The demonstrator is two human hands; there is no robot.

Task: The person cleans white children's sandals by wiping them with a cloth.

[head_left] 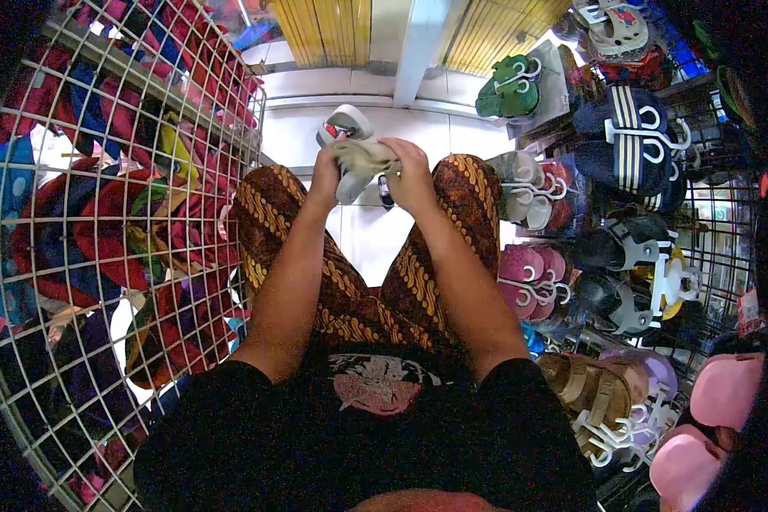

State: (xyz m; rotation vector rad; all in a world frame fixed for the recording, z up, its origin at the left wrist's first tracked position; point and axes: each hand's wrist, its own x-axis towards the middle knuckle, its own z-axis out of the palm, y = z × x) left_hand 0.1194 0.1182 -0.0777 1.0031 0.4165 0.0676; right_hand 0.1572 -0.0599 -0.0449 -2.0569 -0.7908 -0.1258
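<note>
I sit with my knees up in brown patterned trousers (418, 282). Both hands are raised in front of my knees around a pale grey-beige sandal (358, 158). My left hand (324, 175) grips its left side, my right hand (411, 175) grips its right side, fingers curled over the strap. A white sole part of the sandal sticks up above my hands.
A white wire grid rack (102, 256) full of colourful slippers stands close on my left. On the right hang pairs of sandals on white hooks: green ones (510, 85), dark striped ones (631, 128), pink ones (529, 273), brown ones (593, 388). White tiled floor (363, 239) lies between my legs.
</note>
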